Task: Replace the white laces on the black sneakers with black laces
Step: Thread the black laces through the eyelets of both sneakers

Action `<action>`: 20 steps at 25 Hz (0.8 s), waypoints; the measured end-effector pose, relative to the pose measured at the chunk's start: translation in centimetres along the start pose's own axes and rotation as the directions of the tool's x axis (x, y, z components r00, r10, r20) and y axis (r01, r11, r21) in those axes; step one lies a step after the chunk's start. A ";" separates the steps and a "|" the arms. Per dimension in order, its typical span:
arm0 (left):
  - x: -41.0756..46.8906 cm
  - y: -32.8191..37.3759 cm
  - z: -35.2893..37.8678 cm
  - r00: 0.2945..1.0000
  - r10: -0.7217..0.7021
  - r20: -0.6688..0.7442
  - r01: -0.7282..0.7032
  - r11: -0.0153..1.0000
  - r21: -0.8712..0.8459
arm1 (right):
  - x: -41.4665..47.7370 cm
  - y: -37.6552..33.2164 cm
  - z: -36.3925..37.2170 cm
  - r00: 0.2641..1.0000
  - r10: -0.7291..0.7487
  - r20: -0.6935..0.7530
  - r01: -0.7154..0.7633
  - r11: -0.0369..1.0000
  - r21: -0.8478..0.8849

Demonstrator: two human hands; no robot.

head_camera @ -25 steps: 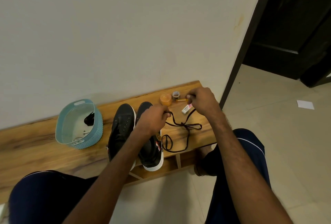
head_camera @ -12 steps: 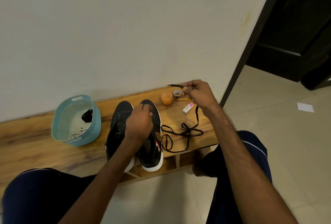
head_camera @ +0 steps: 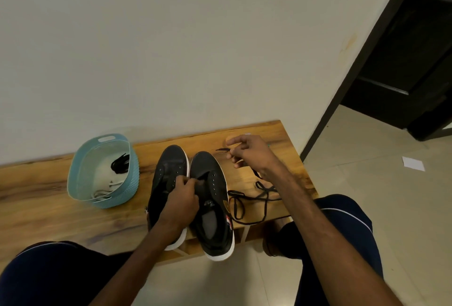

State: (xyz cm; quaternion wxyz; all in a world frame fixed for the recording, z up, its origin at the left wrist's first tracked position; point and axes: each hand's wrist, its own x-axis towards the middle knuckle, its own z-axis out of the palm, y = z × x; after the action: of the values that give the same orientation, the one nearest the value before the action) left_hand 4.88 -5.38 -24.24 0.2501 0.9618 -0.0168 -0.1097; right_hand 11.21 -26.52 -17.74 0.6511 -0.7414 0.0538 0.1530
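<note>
Now the threading seems to start: my left hand [head_camera: 181, 198] grips the lace-side sneaker [head_camera: 215, 222] at its tongue, while my right hand [head_camera: 248, 155] pinches the black lace [head_camera: 223, 150] tip at its one o'clock. Next, I should steer that tip into a front eyelet.

Left hand [head_camera: 182, 198] low and curled; right hand [head_camera: 249, 150] forward in a pinch
</note>
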 end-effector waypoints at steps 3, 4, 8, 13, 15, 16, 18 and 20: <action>-0.3 0.3 0.1 1.000 -0.010 0.005 0.010 0.999 0.041 | 0.3 0.9 1.0 0.998 0.035 0.044 -0.027 0.982 -0.187; 0.0 0.7 0.2 1.000 0.005 -0.010 -0.004 0.996 0.087 | 0.5 1.3 1.2 0.999 0.037 0.039 -0.026 0.966 -0.257; 2.0 1.7 0.3 0.999 0.002 -0.042 0.007 0.978 0.210 | 0.8 2.9 2.0 0.999 0.004 0.040 0.011 0.935 -0.354; 3.6 0.7 0.8 0.997 -0.031 -0.073 0.036 0.997 0.068 | 1.6 4.2 2.5 1.000 0.000 -0.028 -0.011 0.916 -0.400; 3.7 0.5 1.1 0.998 -0.013 -0.062 0.015 0.999 0.035 | 2.0 4.7 3.0 0.999 0.040 -0.019 -0.044 0.884 -0.465; 3.8 0.5 1.4 0.999 -0.005 -0.054 0.006 1.000 0.019 | 2.1 5.0 3.3 0.998 0.060 -0.006 -0.055 0.864 -0.501; 3.7 0.5 1.7 0.999 -0.018 -0.037 0.017 1.000 -0.023 | 2.2 5.7 3.7 0.997 0.076 0.013 -0.057 0.837 -0.544; 3.5 0.6 1.8 0.999 -0.041 -0.027 0.039 0.997 -0.068 | 2.1 6.2 3.9 0.998 0.057 0.004 -0.045 0.835 -0.548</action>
State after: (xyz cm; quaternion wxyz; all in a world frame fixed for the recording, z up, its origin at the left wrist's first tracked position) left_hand 7.94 -7.09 -26.24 0.2804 0.9544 0.0099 -0.1016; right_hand 10.89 -23.31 -24.71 0.4083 -0.8933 0.0209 0.1866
